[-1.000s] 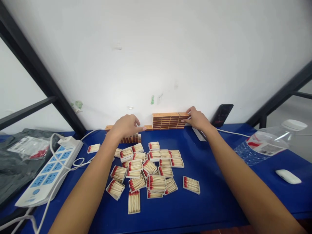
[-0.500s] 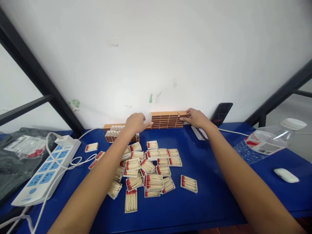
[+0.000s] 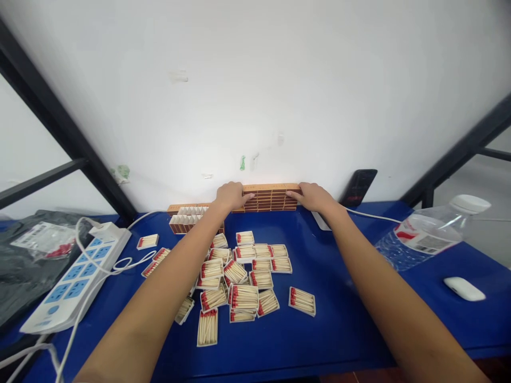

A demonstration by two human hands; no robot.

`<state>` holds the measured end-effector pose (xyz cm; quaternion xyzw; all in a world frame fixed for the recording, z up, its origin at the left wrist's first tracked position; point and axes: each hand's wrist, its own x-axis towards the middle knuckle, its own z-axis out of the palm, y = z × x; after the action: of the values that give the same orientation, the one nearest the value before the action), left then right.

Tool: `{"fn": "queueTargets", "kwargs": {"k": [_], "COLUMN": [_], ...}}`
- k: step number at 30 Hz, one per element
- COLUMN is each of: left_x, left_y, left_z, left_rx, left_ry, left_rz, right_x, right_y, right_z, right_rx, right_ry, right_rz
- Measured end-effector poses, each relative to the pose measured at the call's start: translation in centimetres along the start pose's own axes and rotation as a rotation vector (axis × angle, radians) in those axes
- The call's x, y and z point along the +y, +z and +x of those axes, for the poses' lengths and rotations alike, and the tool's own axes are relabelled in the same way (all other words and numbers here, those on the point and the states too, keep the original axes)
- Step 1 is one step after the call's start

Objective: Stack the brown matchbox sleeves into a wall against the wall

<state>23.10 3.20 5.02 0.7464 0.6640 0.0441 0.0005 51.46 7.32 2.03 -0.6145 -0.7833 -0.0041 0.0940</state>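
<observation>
A stack of brown matchbox sleeves (image 3: 271,197) stands against the white wall at the back of the blue table (image 3: 335,324). My left hand (image 3: 230,195) presses on its left end and my right hand (image 3: 312,196) on its right end, fingers curled over the stack's top edges. Several open white trays full of red-tipped matches (image 3: 239,276) lie scattered in the middle of the table. A lower group of empty sleeves (image 3: 187,219) stands left of the stack, partly hidden by my left forearm.
A white and blue power strip (image 3: 75,279) with cables lies at the left, beside a dark bag (image 3: 24,266). A plastic water bottle (image 3: 427,234) lies on its side and a white mouse (image 3: 465,289) sits at the right. A black phone (image 3: 359,187) leans on the wall.
My left hand has moved right from the lower sleeves to the left end of the tall stack. My right hand stayed at the right end and settled over its top.
</observation>
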Motion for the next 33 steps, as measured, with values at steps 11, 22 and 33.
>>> {"fn": "queueTargets", "kwargs": {"k": [11, 22, 33], "left_x": [-0.2, -0.1, -0.2], "left_y": [0.4, 0.9, 2.5], "left_z": [0.4, 0.7, 1.7], "left_rx": [-0.041, -0.084, -0.076], "left_ry": [-0.022, -0.032, -0.056], "left_rz": [-0.01, -0.024, -0.004], "right_x": [0.9, 1.4, -0.2], "right_y": [0.4, 0.7, 1.1], "right_z": [0.5, 0.6, -0.1], "right_rx": [-0.102, -0.156, -0.253], "right_ry": [-0.003, -0.02, 0.058], "right_rz": [0.11, 0.099, 0.017]}}
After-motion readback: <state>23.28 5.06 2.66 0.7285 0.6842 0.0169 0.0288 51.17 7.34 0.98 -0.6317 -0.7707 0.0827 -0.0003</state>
